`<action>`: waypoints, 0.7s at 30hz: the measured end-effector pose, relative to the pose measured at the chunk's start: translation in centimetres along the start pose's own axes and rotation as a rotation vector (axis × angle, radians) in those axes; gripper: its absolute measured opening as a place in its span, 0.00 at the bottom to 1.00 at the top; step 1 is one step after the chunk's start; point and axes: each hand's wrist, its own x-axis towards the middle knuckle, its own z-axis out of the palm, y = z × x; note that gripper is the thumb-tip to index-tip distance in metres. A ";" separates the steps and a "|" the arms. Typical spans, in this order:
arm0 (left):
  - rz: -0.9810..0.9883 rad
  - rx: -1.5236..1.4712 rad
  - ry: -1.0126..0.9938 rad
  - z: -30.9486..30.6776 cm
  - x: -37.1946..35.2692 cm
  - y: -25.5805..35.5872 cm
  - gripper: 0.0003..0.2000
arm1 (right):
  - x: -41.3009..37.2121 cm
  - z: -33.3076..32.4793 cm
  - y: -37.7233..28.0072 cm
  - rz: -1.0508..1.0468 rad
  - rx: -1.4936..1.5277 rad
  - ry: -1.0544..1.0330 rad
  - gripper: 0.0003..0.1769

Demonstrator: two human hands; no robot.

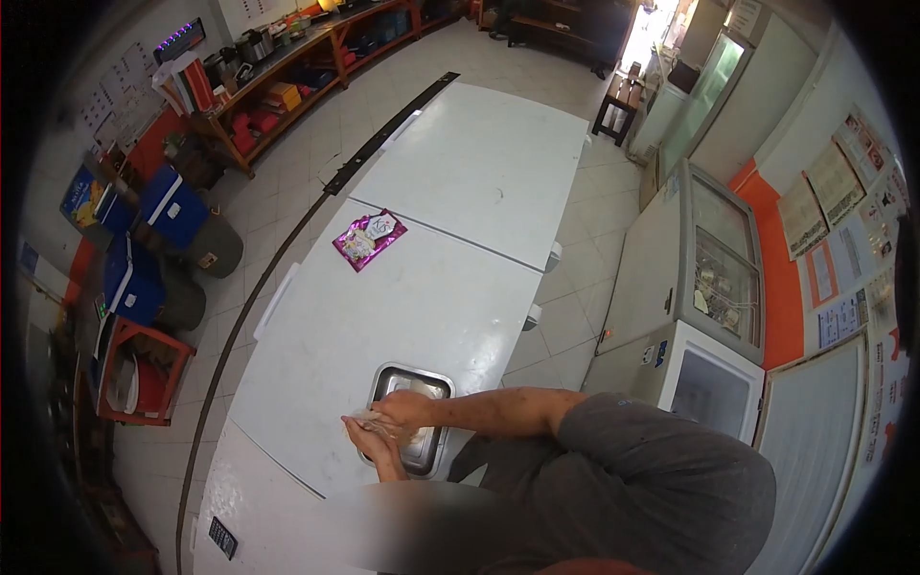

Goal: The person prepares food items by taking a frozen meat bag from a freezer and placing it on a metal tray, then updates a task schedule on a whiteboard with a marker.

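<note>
My right hand (pixel 407 408) reaches in from the right over a metal tray (pixel 448 385), its fingers closed on a pale, see-through plastic bag (pixel 372 418). Just in front of it, my left hand (pixel 374 441) comes up from below and is closed around the same bag at the tray's left rim. What the bag holds is too small to make out. Inside the tray lies something whitish, partly hidden by my hands and forearm. Farther up the white table (pixel 316 355) lies a purple packet (pixel 370 240).
Chest freezers (pixel 685 374) stand along the right wall, one with its lid up. Blue-lidded bins (pixel 177 211) and an orange-framed stand (pixel 144 369) are on the left. A small dark object (pixel 222 538) lies at the table's near left corner. Shelves (pixel 278 105) line the far wall.
</note>
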 end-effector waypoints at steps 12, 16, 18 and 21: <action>0.455 1.055 -0.564 -2.2 -3.4 4.3 0.29 | -0.2 -1.6 0.6 0.234 0.175 0.011 0.24; 0.464 1.621 -0.281 -3.8 -5.0 2.2 0.37 | -0.3 -0.2 0.7 0.366 0.259 0.150 0.29; 0.388 1.471 -0.247 -4.6 -4.5 1.0 0.36 | -0.4 0.6 0.2 0.459 0.331 0.204 0.31; 0.463 1.586 -0.157 -5.6 -4.6 -0.1 0.32 | 0.1 2.3 0.5 0.638 0.482 0.342 0.35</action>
